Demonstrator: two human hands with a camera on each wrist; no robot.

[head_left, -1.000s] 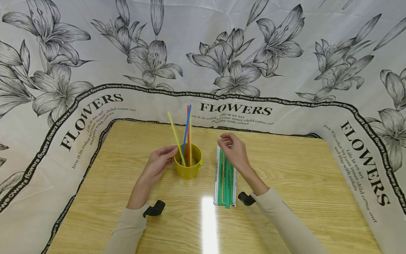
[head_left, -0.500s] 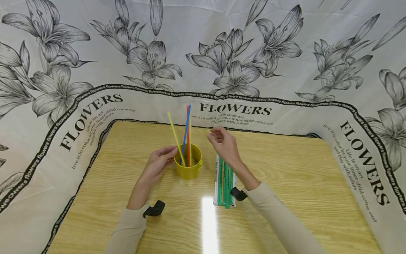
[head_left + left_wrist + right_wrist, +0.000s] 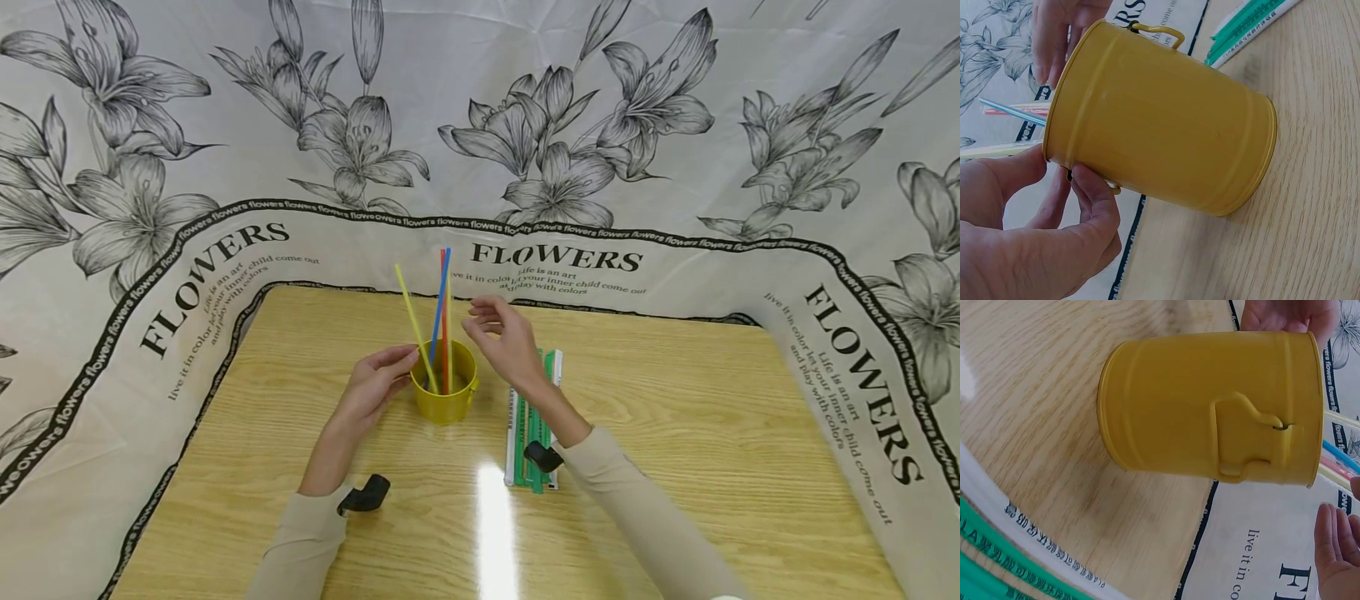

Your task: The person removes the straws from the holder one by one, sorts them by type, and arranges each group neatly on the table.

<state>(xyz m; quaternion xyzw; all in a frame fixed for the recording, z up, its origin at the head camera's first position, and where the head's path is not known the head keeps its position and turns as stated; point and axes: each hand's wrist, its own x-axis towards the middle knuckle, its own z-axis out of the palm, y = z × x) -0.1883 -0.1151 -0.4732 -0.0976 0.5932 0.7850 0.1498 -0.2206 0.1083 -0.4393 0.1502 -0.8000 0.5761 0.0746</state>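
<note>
A yellow metal bucket with small side handles stands upright on the table. Several drinking straws lean in it: a blue straw, a red one and yellow ones. My left hand holds the bucket's left side, thumb at the rim and fingers by a side handle, as the left wrist view shows. Just right of the bucket hovers my right hand, fingers loosely bent, nothing in it, close to the straws' upper parts. Paper-wrapped straws, green and white, lie beneath my right forearm, which hides part of them.
The wooden table ends at the back against a white floral cloth. Black wrist camera mounts sit on both sleeves. A bright light reflection crosses the table's front middle.
My right hand has moved left from over the wrapped straws to beside the bucket. My left hand, the bucket and the straws in it have stayed in place.
</note>
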